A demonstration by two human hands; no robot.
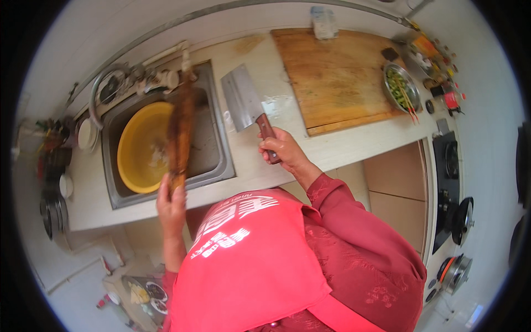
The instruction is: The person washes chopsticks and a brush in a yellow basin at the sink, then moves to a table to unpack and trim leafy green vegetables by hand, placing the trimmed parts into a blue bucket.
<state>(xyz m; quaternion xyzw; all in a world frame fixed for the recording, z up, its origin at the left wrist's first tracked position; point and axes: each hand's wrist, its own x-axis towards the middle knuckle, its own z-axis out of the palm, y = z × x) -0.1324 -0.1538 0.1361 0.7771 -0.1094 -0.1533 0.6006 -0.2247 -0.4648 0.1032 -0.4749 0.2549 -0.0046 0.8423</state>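
Observation:
In my left hand is a long brown board-like piece, blurred and turned nearly edge-on, so its exact kind is unclear. It rises over the sink and covers part of a yellow plastic basin. Something pale, perhaps water or scraps, shows at the bottom of the basin. My right hand grips the wooden handle of a Chinese cleaver. Its broad steel blade points away from me, above the counter between the sink and a large wooden cutting board. The blade touches neither.
A metal bowl of cut green vegetables with chopsticks sits on the cutting board's right end. The faucet arches at the sink's left. A plastic packet stands at the back. To the right are a black gas stove and a steel pot.

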